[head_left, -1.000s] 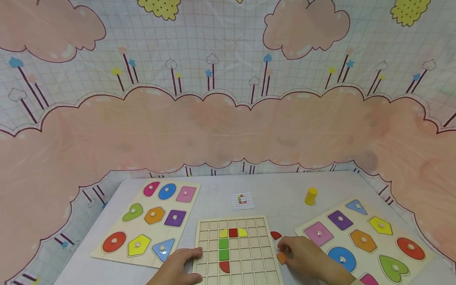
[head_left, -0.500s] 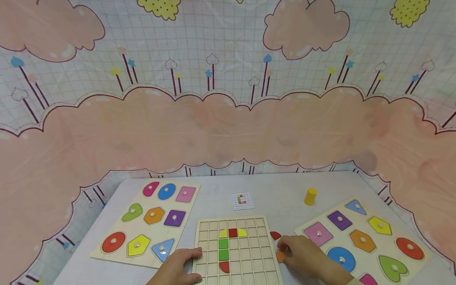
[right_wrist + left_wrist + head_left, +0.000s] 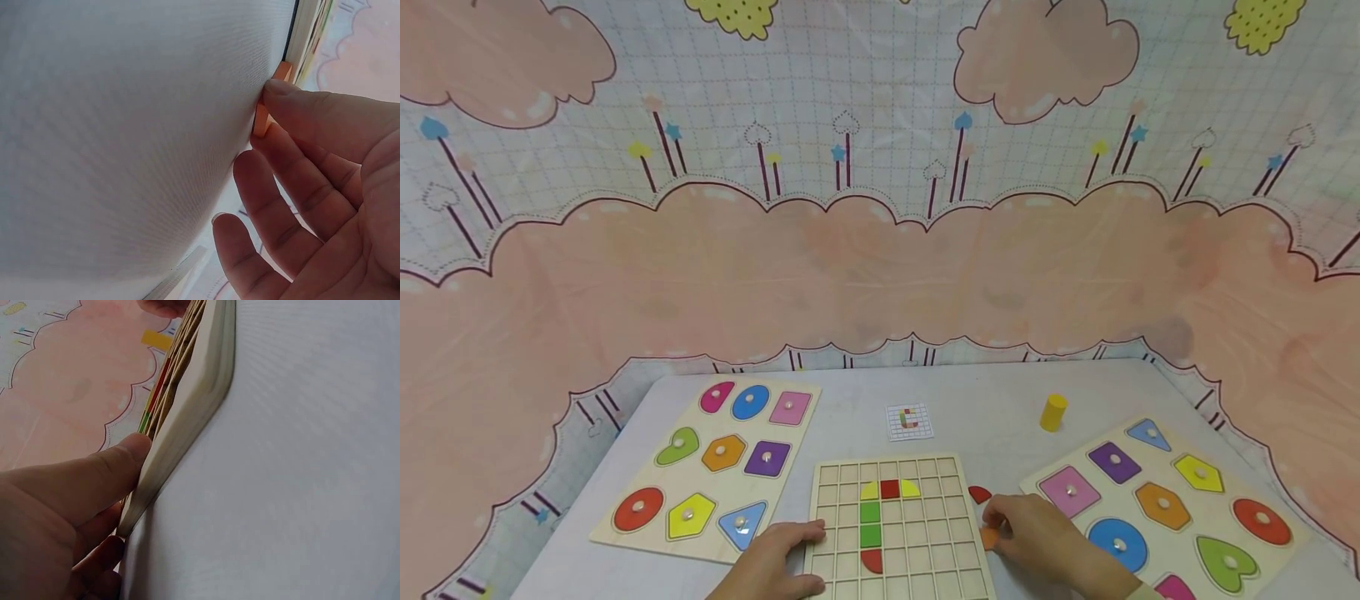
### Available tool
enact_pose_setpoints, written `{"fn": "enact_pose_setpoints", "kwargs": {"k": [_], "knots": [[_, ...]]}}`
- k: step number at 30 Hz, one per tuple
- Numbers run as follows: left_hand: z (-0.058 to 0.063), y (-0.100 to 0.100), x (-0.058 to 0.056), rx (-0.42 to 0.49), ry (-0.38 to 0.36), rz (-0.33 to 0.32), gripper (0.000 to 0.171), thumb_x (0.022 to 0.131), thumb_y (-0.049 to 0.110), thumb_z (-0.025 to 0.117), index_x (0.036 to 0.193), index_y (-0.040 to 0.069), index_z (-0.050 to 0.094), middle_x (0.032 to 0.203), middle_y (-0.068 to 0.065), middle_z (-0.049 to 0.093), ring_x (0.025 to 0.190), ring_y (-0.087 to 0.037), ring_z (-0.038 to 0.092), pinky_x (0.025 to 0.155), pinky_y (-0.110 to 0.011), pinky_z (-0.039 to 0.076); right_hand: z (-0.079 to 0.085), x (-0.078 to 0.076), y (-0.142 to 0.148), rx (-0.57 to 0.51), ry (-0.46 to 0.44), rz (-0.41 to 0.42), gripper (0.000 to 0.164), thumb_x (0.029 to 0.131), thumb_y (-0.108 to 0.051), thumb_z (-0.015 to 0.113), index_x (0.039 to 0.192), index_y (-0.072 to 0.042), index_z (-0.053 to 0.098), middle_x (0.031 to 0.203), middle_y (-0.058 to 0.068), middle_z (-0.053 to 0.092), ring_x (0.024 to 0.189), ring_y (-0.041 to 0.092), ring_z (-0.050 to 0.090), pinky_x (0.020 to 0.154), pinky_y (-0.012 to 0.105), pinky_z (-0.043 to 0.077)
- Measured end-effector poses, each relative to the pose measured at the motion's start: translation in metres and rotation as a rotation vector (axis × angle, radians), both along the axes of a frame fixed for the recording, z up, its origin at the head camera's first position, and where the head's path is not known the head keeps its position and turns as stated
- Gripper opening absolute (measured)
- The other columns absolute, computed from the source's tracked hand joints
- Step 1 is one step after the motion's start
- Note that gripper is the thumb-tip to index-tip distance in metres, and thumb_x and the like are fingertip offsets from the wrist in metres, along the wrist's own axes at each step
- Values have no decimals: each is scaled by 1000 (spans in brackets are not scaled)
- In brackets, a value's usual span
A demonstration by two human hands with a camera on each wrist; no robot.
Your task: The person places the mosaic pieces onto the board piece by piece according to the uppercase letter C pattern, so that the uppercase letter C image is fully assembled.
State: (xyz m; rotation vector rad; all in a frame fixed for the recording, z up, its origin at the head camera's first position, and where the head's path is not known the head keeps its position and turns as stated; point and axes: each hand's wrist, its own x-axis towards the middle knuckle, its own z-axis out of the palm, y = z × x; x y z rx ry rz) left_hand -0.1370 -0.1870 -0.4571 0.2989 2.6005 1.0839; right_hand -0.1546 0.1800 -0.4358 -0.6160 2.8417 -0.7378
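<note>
A wooden grid board (image 3: pixel 925 533) lies at the front middle, holding several yellow, red and green pieces in a partial C shape. Spread along its left edge, my left hand (image 3: pixel 772 560) touches the rim with thumb and fingertips. Right of the board, my right hand (image 3: pixel 1037 537) pinches a small orange block (image 3: pixel 989 538) between thumb and index finger. The right wrist view shows this block (image 3: pixel 282 72) low over the white table, next to the board's side, with the thumb covering its middle. A red quarter-round piece (image 3: pixel 979 495) lies just beyond my right fingers.
Behind the board is a small pattern card (image 3: pixel 910 422) showing a coloured C on a grid. A yellow cylinder (image 3: pixel 1053 413) stands at the back right. Knobbed shape puzzles flank the board, a left puzzle (image 3: pixel 700 492) and a right puzzle (image 3: pixel 1138 467).
My right hand has drawn the orange block slightly left and turned it against the board's right edge. The left hand stays in place.
</note>
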Motion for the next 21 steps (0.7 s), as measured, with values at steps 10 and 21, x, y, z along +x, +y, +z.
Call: {"fn": "enact_pose_setpoints", "kwargs": {"k": [10,21], "knots": [[2,-2,0,-11,33,-28,52,75,21,89,121,5,69,130,-10,65,124,-43,52,102,-65,40,1,0,-1,9,19,5,19,80,-10,80,94,-16,68,84,-12,63,74,8,52,71,31,53],[0,-3,-1,-10,27,-42,53,76,22,88,122,5,68,131,-10,64,125,-44,51,102,-65,39,3,0,2,15,36,7,16,84,-17,78,97,-15,70,87,-10,66,77,8,55,72,33,54]]}}
